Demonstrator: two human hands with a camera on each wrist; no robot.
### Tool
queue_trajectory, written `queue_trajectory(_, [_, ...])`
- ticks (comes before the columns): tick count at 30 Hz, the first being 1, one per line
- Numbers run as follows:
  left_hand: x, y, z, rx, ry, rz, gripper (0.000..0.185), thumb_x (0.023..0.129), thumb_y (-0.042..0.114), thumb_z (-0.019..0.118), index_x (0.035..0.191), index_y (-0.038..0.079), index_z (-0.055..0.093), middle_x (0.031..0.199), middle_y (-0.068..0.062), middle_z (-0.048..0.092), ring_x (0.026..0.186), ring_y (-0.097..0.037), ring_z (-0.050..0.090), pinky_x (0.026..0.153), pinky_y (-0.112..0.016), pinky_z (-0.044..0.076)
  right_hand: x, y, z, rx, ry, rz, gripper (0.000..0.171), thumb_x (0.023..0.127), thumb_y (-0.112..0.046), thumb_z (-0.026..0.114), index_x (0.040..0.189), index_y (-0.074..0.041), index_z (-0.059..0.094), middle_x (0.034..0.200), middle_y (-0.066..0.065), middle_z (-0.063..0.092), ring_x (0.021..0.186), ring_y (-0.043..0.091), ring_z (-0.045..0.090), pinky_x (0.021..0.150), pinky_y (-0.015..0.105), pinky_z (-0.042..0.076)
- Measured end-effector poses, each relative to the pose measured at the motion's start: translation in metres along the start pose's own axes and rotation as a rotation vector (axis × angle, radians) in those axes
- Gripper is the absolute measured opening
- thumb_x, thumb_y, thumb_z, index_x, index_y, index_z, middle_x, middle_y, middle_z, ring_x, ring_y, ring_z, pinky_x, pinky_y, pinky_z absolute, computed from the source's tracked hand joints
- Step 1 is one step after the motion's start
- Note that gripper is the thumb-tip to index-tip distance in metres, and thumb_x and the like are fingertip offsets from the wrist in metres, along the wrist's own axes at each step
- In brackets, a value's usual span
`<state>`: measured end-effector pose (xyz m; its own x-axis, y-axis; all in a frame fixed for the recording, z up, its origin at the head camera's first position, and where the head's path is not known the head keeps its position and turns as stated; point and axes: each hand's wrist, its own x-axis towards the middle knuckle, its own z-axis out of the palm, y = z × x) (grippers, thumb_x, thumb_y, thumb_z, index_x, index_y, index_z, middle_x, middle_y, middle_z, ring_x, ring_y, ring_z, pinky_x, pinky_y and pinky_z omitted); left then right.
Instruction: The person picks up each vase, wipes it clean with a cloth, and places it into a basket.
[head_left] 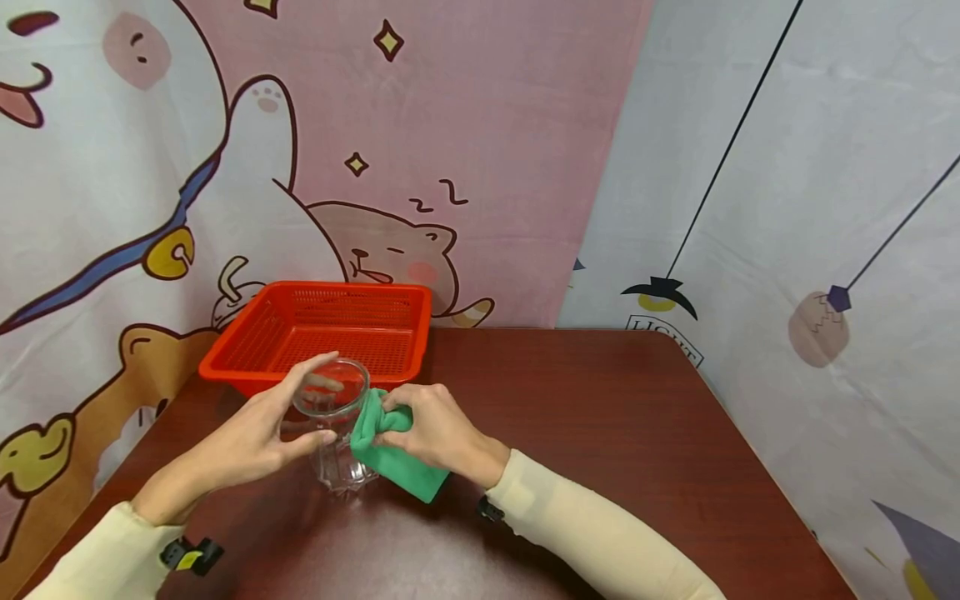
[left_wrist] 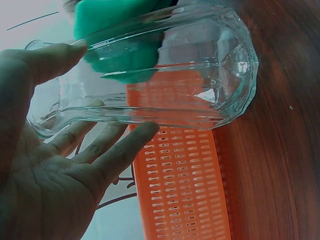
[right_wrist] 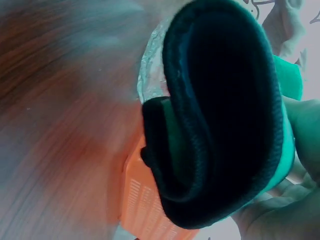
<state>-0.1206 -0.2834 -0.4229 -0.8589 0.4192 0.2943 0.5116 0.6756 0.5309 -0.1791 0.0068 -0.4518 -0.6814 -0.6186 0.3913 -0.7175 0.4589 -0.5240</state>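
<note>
A clear faceted glass (head_left: 335,425) stands on the dark red-brown table (head_left: 600,417) in front of me. My left hand (head_left: 258,429) grips it near the rim, thumb on one side and fingers on the other (left_wrist: 120,150). The glass (left_wrist: 165,70) fills the left wrist view. My right hand (head_left: 435,429) grips a folded green cloth (head_left: 386,446) and presses it against the right side of the glass. In the right wrist view the cloth (right_wrist: 220,115) looms dark and folded, hiding most of the glass (right_wrist: 152,65).
An orange slotted plastic basket (head_left: 247,329) sits just behind the glass, at the table's back left. Printed fabric backdrops hang behind and to the right. The table's right half lies bare.
</note>
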Motion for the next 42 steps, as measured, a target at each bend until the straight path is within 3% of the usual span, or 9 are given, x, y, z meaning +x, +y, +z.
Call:
queue_trajectory(5, [0.000, 0.000, 0.000, 0.003, 0.004, -0.003, 0.106, 0.103, 0.023, 0.093, 0.183, 0.037, 0.025, 0.150, 0.001, 0.074, 0.122, -0.011, 0.078, 0.096, -0.037, 0.068, -0.003, 0.004, 0.003, -0.082, -0.059, 0.005, 0.030, 0.091, -0.032, 0.104, 0.105, -0.015, 0.084, 0.098, -0.005, 0.081, 0.083, 0.001, 0.063, 0.075, 0.012, 0.051])
queue_trajectory(9, [0.000, 0.000, 0.000, -0.025, -0.004, -0.014, 0.106, 0.103, 0.024, 0.093, 0.183, 0.038, 0.025, 0.151, 0.001, 0.074, 0.123, -0.015, 0.078, 0.090, -0.035, 0.068, -0.004, 0.006, 0.005, -0.138, -0.100, 0.009, 0.034, 0.091, -0.035, 0.104, 0.109, -0.014, 0.085, 0.100, -0.006, 0.082, 0.082, 0.002, 0.062, 0.076, 0.013, 0.052])
queue_trajectory(13, [0.000, -0.001, 0.000, -0.032, -0.011, -0.024, 0.106, 0.103, 0.027, 0.093, 0.183, 0.039, 0.024, 0.152, -0.003, 0.075, 0.123, -0.018, 0.079, 0.088, -0.032, 0.067, -0.006, 0.008, 0.005, -0.148, -0.144, 0.021, 0.037, 0.092, -0.034, 0.104, 0.114, -0.011, 0.086, 0.106, -0.004, 0.085, 0.081, 0.001, 0.064, 0.077, 0.012, 0.055])
queue_trajectory(20, [0.000, -0.001, -0.001, -0.028, -0.009, -0.025, 0.108, 0.102, 0.024, 0.094, 0.183, 0.039, 0.024, 0.152, -0.003, 0.075, 0.124, -0.019, 0.079, 0.087, -0.032, 0.066, -0.008, 0.014, 0.009, -0.132, -0.207, 0.049, 0.035, 0.092, -0.032, 0.103, 0.114, -0.011, 0.085, 0.100, -0.006, 0.080, 0.075, -0.001, 0.061, 0.073, 0.010, 0.052])
queue_trajectory(24, [-0.001, -0.001, 0.000, -0.027, -0.008, -0.027, 0.107, 0.102, 0.026, 0.093, 0.183, 0.039, 0.024, 0.151, -0.001, 0.075, 0.124, -0.020, 0.079, 0.088, -0.032, 0.067, -0.010, 0.017, 0.013, -0.153, -0.242, 0.050, 0.030, 0.093, -0.033, 0.103, 0.100, -0.015, 0.080, 0.082, -0.011, 0.059, 0.070, -0.001, 0.053, 0.068, 0.011, 0.047])
queue_trajectory(27, [-0.001, -0.001, 0.000, -0.020, -0.006, -0.022, 0.107, 0.103, 0.027, 0.093, 0.183, 0.038, 0.024, 0.151, -0.001, 0.075, 0.124, -0.021, 0.080, 0.090, -0.033, 0.067, -0.011, 0.019, 0.016, -0.167, -0.261, 0.054, 0.040, 0.093, -0.033, 0.102, 0.084, -0.019, 0.066, 0.076, -0.011, 0.038, 0.067, 0.001, 0.043, 0.063, 0.013, 0.040])
queue_trajectory(30, [-0.001, -0.001, 0.001, -0.016, -0.006, -0.024, 0.106, 0.103, 0.028, 0.093, 0.183, 0.039, 0.024, 0.151, -0.001, 0.075, 0.124, -0.021, 0.080, 0.090, -0.033, 0.067, -0.012, 0.021, 0.019, -0.173, -0.262, 0.053, 0.048, 0.093, -0.033, 0.103, 0.080, -0.020, 0.058, 0.075, -0.012, 0.033, 0.065, 0.002, 0.040, 0.060, 0.014, 0.037])
queue_trajectory(36, [-0.001, -0.001, 0.000, -0.021, -0.004, -0.031, 0.109, 0.101, 0.024, 0.094, 0.183, 0.039, 0.024, 0.151, -0.003, 0.075, 0.123, -0.022, 0.079, 0.087, -0.034, 0.067, -0.012, 0.020, 0.020, -0.194, -0.255, 0.049, 0.033, 0.094, -0.030, 0.102, 0.098, -0.014, 0.073, 0.080, -0.009, 0.056, 0.067, 0.002, 0.052, 0.062, 0.014, 0.044])
queue_trajectory(42, [-0.001, -0.002, 0.001, -0.024, -0.004, -0.030, 0.108, 0.102, 0.025, 0.094, 0.183, 0.039, 0.024, 0.151, -0.004, 0.075, 0.123, -0.019, 0.079, 0.087, -0.035, 0.066, -0.012, 0.020, 0.022, -0.235, -0.250, 0.044, 0.037, 0.094, -0.031, 0.102, 0.113, -0.009, 0.080, 0.104, -0.001, 0.081, 0.074, 0.004, 0.064, 0.074, 0.016, 0.058])
